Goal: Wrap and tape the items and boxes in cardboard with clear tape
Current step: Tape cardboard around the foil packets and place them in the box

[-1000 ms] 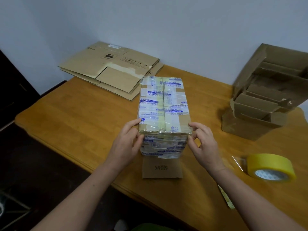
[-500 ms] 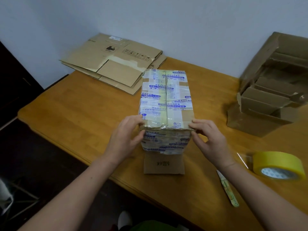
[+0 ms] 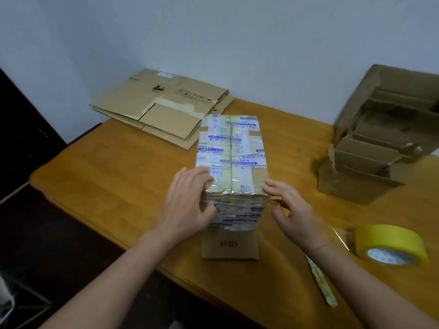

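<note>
Box [image 3: 231,150]: tape press-down, apparently.
Both released: left grip [image 3: 187,205] presses edge at 9 o'clock, right grip [image 3: 292,210] touches corner at 3 o'clock. Next: likely roll [image 3: 392,245], 4 o'clock.

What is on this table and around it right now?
taped box: one, brown under printed clear tape, table centre
cardboard flap: one, brown, flat in front of the box
flat cartons: a stack, brown, far left
open carton: one, brown, right, folded cardboard inside
tape roll: one, yellow, near right
cutter: one, pale and patterned, near edge
table: one, orange wood
wall: pale grey-blue, behind
left hand: rests on the box's near left corner
right hand: touches its near right corner
</note>
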